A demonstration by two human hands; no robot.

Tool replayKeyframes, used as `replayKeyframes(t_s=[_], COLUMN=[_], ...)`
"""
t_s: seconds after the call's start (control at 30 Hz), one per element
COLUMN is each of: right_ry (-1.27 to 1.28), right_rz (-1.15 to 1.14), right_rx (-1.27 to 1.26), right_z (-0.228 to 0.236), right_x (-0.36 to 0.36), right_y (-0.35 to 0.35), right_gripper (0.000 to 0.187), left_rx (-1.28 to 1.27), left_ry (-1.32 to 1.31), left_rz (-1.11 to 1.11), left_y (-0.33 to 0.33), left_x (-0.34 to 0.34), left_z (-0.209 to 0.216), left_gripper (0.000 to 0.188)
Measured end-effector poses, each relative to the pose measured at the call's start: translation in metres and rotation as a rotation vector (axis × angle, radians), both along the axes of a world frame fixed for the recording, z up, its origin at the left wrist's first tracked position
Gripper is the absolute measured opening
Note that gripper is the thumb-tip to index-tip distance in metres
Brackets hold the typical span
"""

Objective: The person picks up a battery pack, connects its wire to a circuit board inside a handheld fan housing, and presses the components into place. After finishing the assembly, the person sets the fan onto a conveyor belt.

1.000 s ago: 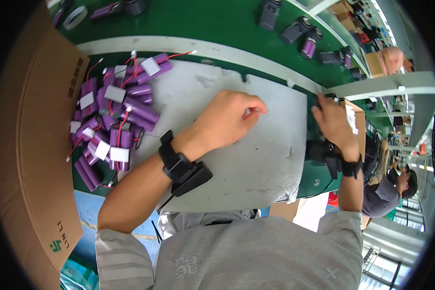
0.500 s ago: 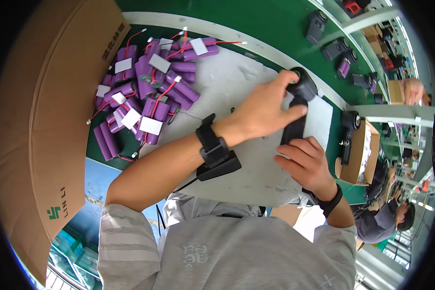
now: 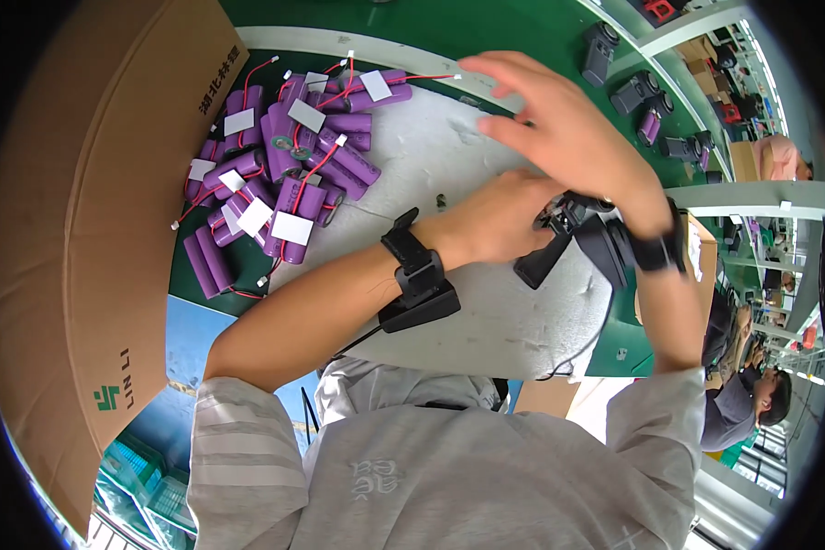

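Note:
My left hand (image 3: 513, 215) is closed on a black handheld device (image 3: 543, 261) over the white foam sheet. Its handle angles down toward me, and its upper end is partly hidden by my hand and right wrist. My right hand (image 3: 568, 128) hangs above and beyond the left, fingers apart and pointing left, with nothing in it. Left of both hands lies a loose pile of purple battery packs (image 3: 289, 203) with red wires, small white connectors and white pads. A black strap with a box-like unit is on each wrist.
A tall cardboard box (image 3: 92, 229) stands along the left side. Under my hands the foam sheet (image 3: 431, 339) covers part of the green table (image 3: 449, 18). Several black devices (image 3: 637, 92) lie at the far right. Another carton (image 3: 701, 266) and a seated person (image 3: 747, 408) are farther right.
My right hand has left the device's handle and swung up and away, past my left hand. The left hand has shifted nearer me, from the device's round head, and now grips it.

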State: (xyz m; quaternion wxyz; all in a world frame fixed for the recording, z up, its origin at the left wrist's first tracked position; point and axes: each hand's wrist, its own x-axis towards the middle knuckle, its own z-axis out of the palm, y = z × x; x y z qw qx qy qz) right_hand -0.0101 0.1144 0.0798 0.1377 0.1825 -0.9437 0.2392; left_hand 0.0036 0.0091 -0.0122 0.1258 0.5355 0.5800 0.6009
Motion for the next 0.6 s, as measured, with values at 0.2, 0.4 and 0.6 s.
replayKeyframes(t_s=[0.2, 0.4, 0.6], right_ry=[-0.468, -0.327, 0.111], right_rz=[-0.106, -0.152, 0.009], right_rx=[0.186, 0.003, -0.637], right_z=[-0.004, 0.031, 0.055], right_x=[-0.042, -0.025, 0.02], right_y=[-0.01, -0.021, 0.015], right_gripper=[0.022, 0.024, 0.024], left_rx=[-0.367, -0.249, -0.254], left_ry=[-0.105, 0.095, -0.052], left_rz=[-0.034, -0.006, 0.039], left_y=[-0.014, -0.011, -0.01], left_x=[-0.009, -0.008, -0.006], left_z=[0.022, 0.008, 0.013], left_gripper=[0.036, 0.025, 0.022])
